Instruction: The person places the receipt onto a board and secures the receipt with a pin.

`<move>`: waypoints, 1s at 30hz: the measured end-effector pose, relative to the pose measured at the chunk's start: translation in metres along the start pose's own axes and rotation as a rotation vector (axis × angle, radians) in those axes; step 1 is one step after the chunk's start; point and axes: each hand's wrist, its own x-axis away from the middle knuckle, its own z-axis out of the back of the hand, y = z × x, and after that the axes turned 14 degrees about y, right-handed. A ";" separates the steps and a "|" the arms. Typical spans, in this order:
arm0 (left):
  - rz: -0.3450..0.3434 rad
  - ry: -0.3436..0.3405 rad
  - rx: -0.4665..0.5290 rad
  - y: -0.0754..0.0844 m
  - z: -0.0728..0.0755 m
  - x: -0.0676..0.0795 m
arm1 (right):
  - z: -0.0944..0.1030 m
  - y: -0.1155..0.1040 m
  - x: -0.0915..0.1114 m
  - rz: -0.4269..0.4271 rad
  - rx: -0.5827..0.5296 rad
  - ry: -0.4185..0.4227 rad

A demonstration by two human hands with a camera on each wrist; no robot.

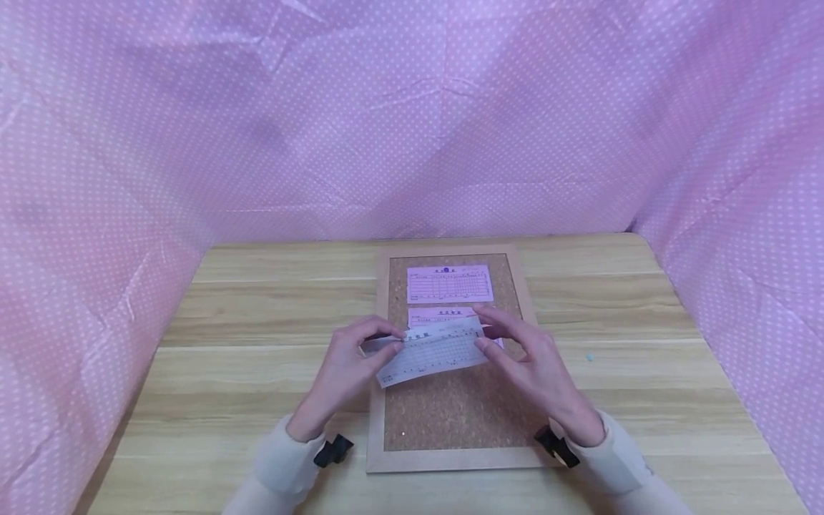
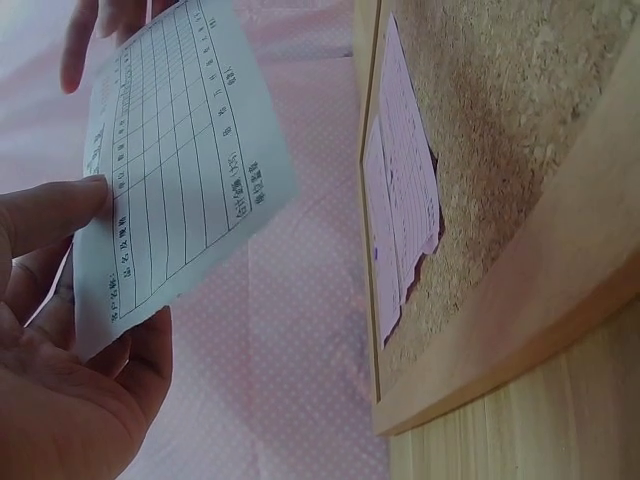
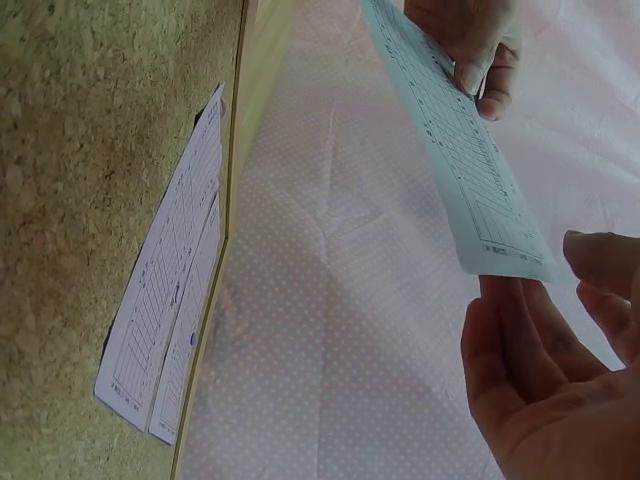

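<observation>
My left hand [image 1: 350,361] pinches the left end of a white printed form slip [image 1: 431,350], thumb on its printed face and fingers behind. The slip is held up over a wood-framed cork board [image 1: 463,422], tilted and slightly bent. At the slip's other end is my right hand [image 3: 560,390]; its fingers reach behind the paper edge, and its thumb stands apart from the paper in the right wrist view. Two pink printed forms lie on the cork: one pink form [image 1: 449,285] near the top, and a second pink form [image 1: 438,315] below it, partly hidden by the slip.
The board rests on a light wood-grain table [image 1: 257,400]. A tiny bluish bit [image 1: 589,357] lies on the table to the right, and a small white speck [image 1: 403,433] shows on the lower cork. Pink dotted cloth [image 1: 412,129] hangs behind and at both sides.
</observation>
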 end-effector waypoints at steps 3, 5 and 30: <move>-0.012 -0.004 0.013 0.000 -0.002 0.000 | -0.002 0.001 0.000 0.013 -0.014 0.010; -0.014 -0.010 0.017 -0.001 -0.004 -0.001 | -0.002 0.002 0.000 0.029 -0.025 0.017; 0.060 0.030 0.072 -0.024 0.000 0.003 | 0.011 0.011 0.007 -0.105 0.072 0.061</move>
